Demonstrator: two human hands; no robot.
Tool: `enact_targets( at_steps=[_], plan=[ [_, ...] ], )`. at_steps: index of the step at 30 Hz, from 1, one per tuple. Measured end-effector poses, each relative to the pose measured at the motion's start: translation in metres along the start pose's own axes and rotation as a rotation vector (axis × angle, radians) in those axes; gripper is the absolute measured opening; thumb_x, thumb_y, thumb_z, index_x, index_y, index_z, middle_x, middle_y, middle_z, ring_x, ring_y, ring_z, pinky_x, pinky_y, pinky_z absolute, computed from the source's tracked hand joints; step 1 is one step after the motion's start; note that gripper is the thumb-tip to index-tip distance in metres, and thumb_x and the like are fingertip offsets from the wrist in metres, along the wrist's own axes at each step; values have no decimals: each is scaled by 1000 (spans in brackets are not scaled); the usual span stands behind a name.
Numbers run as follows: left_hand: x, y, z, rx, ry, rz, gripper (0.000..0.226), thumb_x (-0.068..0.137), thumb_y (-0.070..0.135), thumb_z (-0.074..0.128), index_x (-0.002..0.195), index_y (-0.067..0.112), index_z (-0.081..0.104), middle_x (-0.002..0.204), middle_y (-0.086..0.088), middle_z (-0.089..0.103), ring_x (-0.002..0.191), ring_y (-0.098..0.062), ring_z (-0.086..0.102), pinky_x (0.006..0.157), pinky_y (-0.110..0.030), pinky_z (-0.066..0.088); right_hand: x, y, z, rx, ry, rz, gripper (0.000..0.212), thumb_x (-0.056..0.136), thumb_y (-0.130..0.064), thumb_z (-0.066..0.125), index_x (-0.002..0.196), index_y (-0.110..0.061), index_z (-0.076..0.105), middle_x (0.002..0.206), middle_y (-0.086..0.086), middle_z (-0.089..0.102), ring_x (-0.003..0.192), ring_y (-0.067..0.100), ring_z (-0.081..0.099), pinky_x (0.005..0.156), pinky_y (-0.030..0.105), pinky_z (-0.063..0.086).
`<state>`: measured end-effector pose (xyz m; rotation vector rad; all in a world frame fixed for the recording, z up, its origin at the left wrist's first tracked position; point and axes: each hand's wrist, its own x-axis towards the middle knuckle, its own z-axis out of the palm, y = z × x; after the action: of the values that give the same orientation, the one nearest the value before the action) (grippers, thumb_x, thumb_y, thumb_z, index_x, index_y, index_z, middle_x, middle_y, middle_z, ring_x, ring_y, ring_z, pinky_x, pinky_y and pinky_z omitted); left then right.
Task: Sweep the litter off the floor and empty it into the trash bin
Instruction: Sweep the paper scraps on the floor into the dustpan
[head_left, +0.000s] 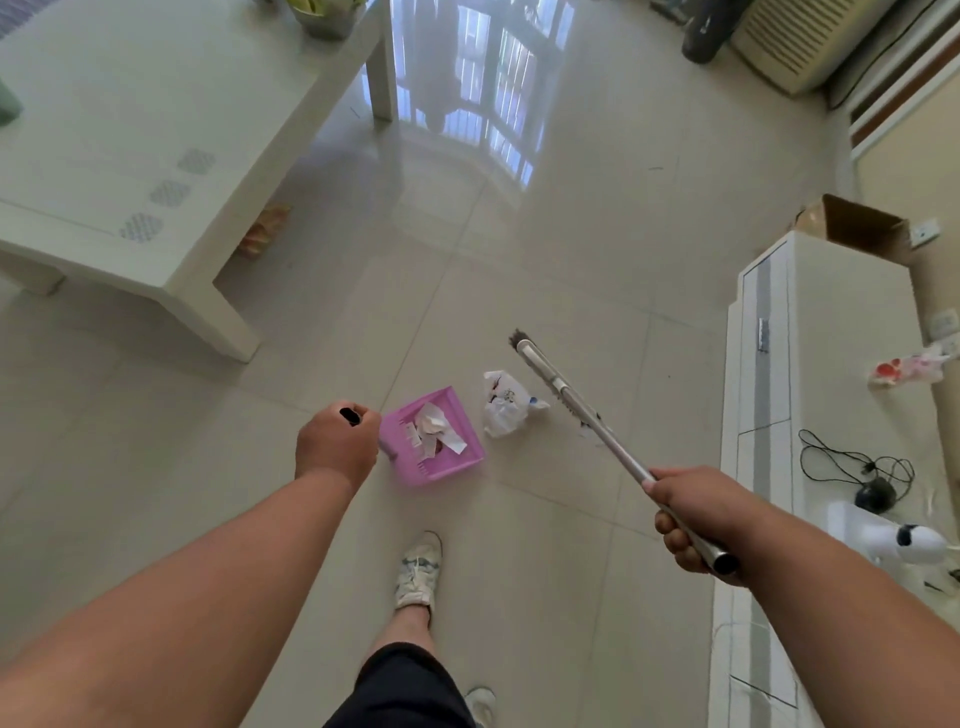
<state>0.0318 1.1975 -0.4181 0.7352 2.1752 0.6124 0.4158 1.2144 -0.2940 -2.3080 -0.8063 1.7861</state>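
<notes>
From the head camera, the left hand (336, 441) is gripping the dark handle of a pink dustpan (432, 437), fingers wrapped tight around it; crumpled paper scraps (435, 430) are lying inside the pan. The right hand (693, 512) is clenching the metal pole of a broom (571, 402), whose head is sitting just beside a crumpled white plastic bag (503, 402) resting on the tiled floor (519, 260), close to the dustpan's right edge.

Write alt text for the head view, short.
A person's left hand holds a pink plastic dustpan containing crumpled paper scraps; the right hand angles a silver-handled broom beside a crumpled white plastic bag lying on the glossy tiled floor.
</notes>
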Motion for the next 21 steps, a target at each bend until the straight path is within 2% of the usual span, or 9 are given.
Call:
enact_targets(
  at_steps=[2,9,13,16,21],
  plan=[
    [25,10,7,29,-26,0,29,74,45,54,78,22,71,74,-8,81,79,-33,80,83,-47,67,19,-20,6,0,17,27,25,105,-20,47,126,-21,61,66,8,47,41,14,39,41,19,35],
    [77,63,22,93,-76,18,26,79,41,53,77,20,70,72,-7,79,79,-34,79,82,-46,65,88,-70,34,-24,42,181,25,101,-22,50,121,-12,60,69,10,50,41,15,42,41,20,38],
    [94,86,31,121,-77,27,22,84,37,56,78,19,67,76,-10,79,80,-35,79,83,-46,65,101,-78,52,-36,-7,244,24,99,-21,49,117,-14,63,71,9,50,41,15,42,42,19,38],
    [99,94,38,130,-92,38,22,84,35,55,79,18,68,71,-9,79,77,-34,79,80,-47,65,96,-75,62,-64,-69,246,25,99,-19,47,119,-13,61,67,9,48,39,15,42,43,20,36],
    [98,98,50,139,-94,51,21,87,35,55,80,19,67,78,-11,79,77,-37,78,83,-48,65,73,-78,62,-79,-193,230,17,102,-19,44,104,-25,60,59,5,45,41,14,39,44,20,33]
  ],
)
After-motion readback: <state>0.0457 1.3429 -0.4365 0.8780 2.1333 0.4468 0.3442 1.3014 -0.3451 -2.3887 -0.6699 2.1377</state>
